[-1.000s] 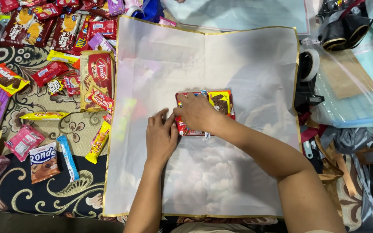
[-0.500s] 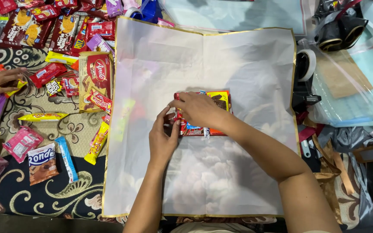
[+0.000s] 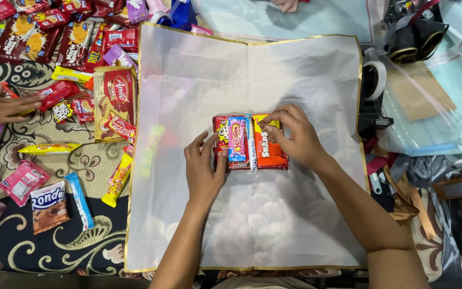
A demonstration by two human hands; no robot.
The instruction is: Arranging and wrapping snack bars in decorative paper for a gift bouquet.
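Both hands, left hand (image 3: 205, 170) and right hand (image 3: 293, 136), press a snack-packet bundle (image 3: 248, 142) on translucent wrapping sheet (image 3: 252, 225).
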